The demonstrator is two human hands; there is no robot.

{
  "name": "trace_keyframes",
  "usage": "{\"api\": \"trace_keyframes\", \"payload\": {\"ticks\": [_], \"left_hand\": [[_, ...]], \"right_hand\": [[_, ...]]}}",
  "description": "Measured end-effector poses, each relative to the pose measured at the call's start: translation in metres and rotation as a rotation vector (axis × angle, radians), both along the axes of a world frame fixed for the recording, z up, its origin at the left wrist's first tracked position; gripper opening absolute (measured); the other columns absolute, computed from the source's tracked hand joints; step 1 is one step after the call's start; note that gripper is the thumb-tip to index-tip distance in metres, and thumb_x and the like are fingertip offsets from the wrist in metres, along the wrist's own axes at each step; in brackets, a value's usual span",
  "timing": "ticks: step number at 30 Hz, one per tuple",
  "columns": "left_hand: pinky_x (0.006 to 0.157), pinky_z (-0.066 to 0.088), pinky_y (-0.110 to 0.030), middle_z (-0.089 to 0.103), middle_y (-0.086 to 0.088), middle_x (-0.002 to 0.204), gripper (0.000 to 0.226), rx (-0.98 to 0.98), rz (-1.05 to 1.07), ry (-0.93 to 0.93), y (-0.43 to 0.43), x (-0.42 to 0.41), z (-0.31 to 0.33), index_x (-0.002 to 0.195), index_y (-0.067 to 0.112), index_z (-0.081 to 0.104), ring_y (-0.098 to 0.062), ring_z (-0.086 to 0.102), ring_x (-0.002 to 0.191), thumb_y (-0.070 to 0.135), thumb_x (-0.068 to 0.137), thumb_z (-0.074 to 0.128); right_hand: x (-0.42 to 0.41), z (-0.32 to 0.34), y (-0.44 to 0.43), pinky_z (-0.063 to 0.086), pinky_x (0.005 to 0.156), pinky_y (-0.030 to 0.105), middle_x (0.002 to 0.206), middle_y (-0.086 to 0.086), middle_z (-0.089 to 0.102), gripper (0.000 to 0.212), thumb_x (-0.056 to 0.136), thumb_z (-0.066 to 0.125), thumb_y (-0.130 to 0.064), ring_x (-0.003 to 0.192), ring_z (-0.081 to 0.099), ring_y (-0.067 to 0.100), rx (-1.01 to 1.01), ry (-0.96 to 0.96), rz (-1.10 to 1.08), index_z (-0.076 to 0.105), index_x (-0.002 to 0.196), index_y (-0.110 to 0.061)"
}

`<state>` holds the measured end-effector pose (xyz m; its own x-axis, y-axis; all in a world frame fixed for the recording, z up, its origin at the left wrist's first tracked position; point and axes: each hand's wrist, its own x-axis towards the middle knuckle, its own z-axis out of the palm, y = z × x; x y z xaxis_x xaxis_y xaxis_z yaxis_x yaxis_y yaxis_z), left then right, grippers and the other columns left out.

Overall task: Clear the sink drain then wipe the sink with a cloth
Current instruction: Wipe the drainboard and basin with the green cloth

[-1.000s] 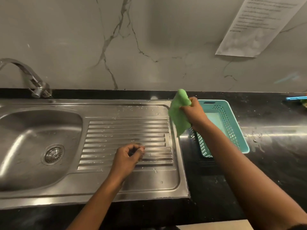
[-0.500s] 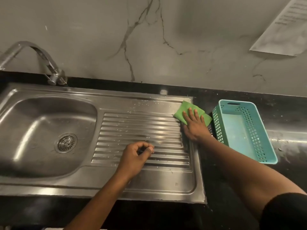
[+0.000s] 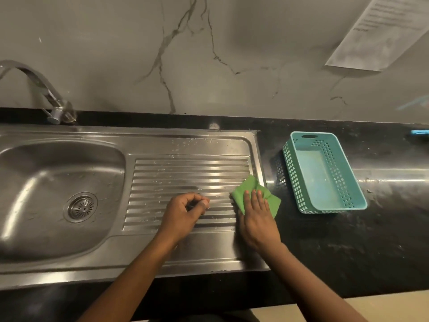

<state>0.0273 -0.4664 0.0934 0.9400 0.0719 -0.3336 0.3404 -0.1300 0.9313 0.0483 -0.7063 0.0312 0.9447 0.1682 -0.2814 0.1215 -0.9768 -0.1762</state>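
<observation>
A stainless steel sink (image 3: 144, 140) has its bowl at the left, with a round drain strainer (image 3: 82, 206) in the bottom, and a ribbed drainboard (image 3: 185, 173) at the right. A green cloth (image 3: 246, 189) lies flat on the drainboard's right edge. My right hand (image 3: 256, 217) presses down on the cloth with the fingers spread. My left hand (image 3: 183, 211) rests on the ribs in the middle of the drainboard, its fingers curled closed; whether something small is pinched in it I cannot tell.
A curved chrome tap (image 3: 44, 89) stands at the back left. A teal perforated basket (image 3: 325, 173) sits on the black counter (image 3: 371, 240) to the right of the sink. A sheet of paper (image 3: 380, 31) hangs on the marble wall.
My right hand brought the cloth down from the air onto the drainboard's far right corner, then slid it toward me along the right edge. The left hand stayed put.
</observation>
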Motion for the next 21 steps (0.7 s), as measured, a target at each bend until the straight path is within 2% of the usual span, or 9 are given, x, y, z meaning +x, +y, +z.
{"api": "trace_keyframes", "payload": {"ticks": [7,9,10,12,14,15,16,19,21], "left_hand": [[0.078,0.059,-0.026,0.081,0.002,0.097,0.012,-0.028,-0.014,0.008,0.002,-0.006,-0.006,0.097,0.028,0.081,-0.014,0.076,0.092,0.021,0.098,0.071],[0.078,0.058,-0.025,0.081,0.003,0.097,0.013,-0.030,-0.019,0.010,0.005,-0.006,-0.007,0.097,0.028,0.081,-0.013,0.076,0.092,0.022,0.098,0.070],[0.077,0.058,-0.024,0.081,0.004,0.097,0.013,-0.029,-0.020,0.012,0.007,-0.006,-0.007,0.097,0.029,0.081,-0.013,0.076,0.092,0.022,0.098,0.070],[0.078,0.059,-0.025,0.081,0.005,0.097,0.013,-0.025,-0.013,0.013,0.013,-0.005,-0.007,0.099,0.029,0.081,-0.012,0.076,0.092,0.022,0.098,0.070],[0.082,0.061,-0.031,0.082,0.005,0.097,0.013,-0.014,-0.002,0.009,0.021,-0.004,-0.008,0.099,0.027,0.081,-0.013,0.076,0.092,0.020,0.098,0.070],[0.083,0.062,-0.034,0.082,0.004,0.097,0.013,-0.007,0.001,0.006,0.025,-0.004,-0.008,0.099,0.027,0.081,-0.015,0.076,0.092,0.020,0.098,0.070],[0.084,0.063,-0.035,0.082,0.003,0.097,0.012,-0.002,0.004,0.004,0.029,-0.004,-0.008,0.099,0.027,0.081,-0.016,0.077,0.093,0.021,0.098,0.070],[0.085,0.064,-0.038,0.082,0.000,0.097,0.012,0.012,0.013,0.004,0.045,-0.003,-0.008,0.101,0.027,0.081,-0.019,0.077,0.093,0.021,0.098,0.070],[0.086,0.063,-0.039,0.082,-0.001,0.096,0.012,0.009,0.028,0.011,0.054,-0.004,-0.009,0.101,0.027,0.081,-0.020,0.077,0.094,0.022,0.098,0.070]], "right_hand": [[-0.070,0.022,0.007,-0.005,0.127,0.034,0.175,0.013,0.001,0.066,0.111,0.025,-0.039,0.162,0.000,0.026,0.062,0.101,-0.028,0.006,0.168,-0.013],[-0.078,0.039,0.006,0.004,0.127,0.029,0.174,0.010,0.017,0.062,0.112,0.031,-0.040,0.161,0.015,0.025,0.159,0.203,-0.067,0.020,0.166,-0.014],[-0.076,0.050,0.003,0.015,0.127,0.030,0.167,0.011,0.035,0.057,0.112,0.035,-0.041,0.156,0.032,0.026,0.215,0.258,-0.105,0.035,0.161,-0.012],[-0.059,0.079,-0.005,0.053,0.104,0.039,0.122,0.010,0.072,0.042,0.111,0.041,-0.040,0.113,0.069,0.027,0.384,0.376,-0.263,0.066,0.127,-0.010],[-0.035,0.107,-0.019,0.056,0.063,0.030,0.077,0.003,0.075,0.039,0.111,0.044,-0.031,0.066,0.069,0.012,0.632,0.399,-0.478,0.071,0.095,-0.008],[-0.023,0.118,-0.027,0.052,0.054,0.021,0.065,0.000,0.073,0.040,0.111,0.045,-0.027,0.053,0.066,0.004,0.703,0.354,-0.550,0.071,0.087,-0.008],[-0.011,0.126,-0.034,0.050,0.052,0.018,0.061,-0.002,0.074,0.040,0.111,0.046,-0.027,0.050,0.066,0.002,0.745,0.281,-0.607,0.071,0.084,-0.011],[0.018,0.132,-0.042,0.054,0.066,0.032,0.084,0.006,0.078,0.033,0.109,0.050,-0.031,0.072,0.075,0.020,0.833,0.063,-0.729,0.070,0.089,-0.014],[0.031,0.121,-0.033,0.049,0.066,0.034,0.087,0.007,0.071,0.029,0.110,0.046,-0.032,0.078,0.068,0.029,0.756,-0.030,-0.621,0.066,0.095,-0.016]]}}
